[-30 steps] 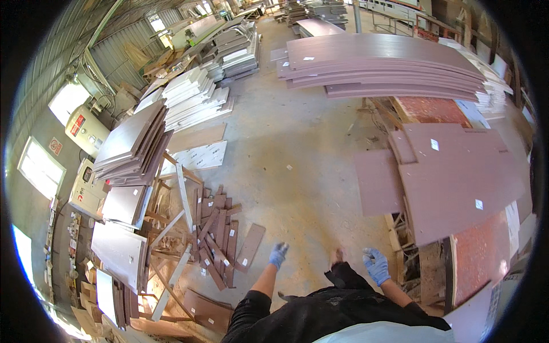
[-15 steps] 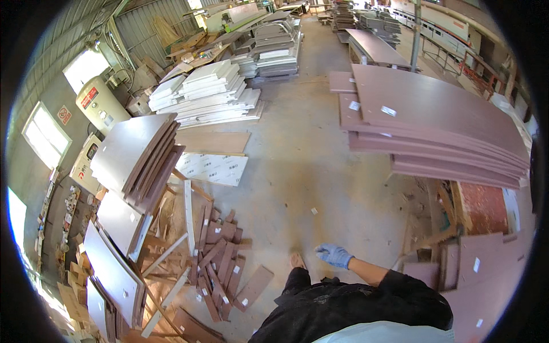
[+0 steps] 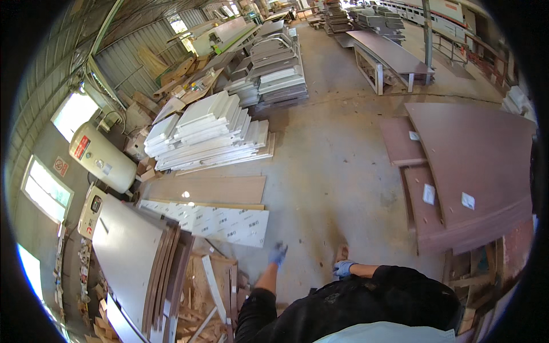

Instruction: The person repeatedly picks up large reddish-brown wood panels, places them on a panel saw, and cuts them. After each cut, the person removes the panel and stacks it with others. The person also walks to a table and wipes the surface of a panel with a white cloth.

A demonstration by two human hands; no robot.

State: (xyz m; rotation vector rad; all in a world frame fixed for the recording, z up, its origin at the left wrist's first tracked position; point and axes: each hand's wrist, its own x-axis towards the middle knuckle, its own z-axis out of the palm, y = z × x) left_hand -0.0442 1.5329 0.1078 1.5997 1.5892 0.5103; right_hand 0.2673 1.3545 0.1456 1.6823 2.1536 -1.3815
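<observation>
My left hand (image 3: 278, 253), in a blue-grey work glove, swings out ahead of my body with nothing in it. Its fingers are slightly blurred but look apart. Closest to it is the white printed sheet (image 3: 229, 224) lying on the floor. My right hand (image 3: 343, 268), gloved in pale blue, hangs low in front of my black clothing. It holds nothing, and its fingers are loosely extended. Past that hand my foot (image 3: 342, 252) shows on the concrete floor. Neither hand touches a panel.
Brown panels (image 3: 474, 166) are stacked on the right. Grey-faced panels (image 3: 128, 246) lean at the left, beside scrap wood strips (image 3: 214, 288). White panels (image 3: 211, 137) are piled farther off, near a cream tank (image 3: 103, 159). A long panel-topped table (image 3: 389, 54) stands ahead right.
I have moved forward; the stacks on both sides are nearer. My left hand has come into view. My right hand has dropped closer to my body.
</observation>
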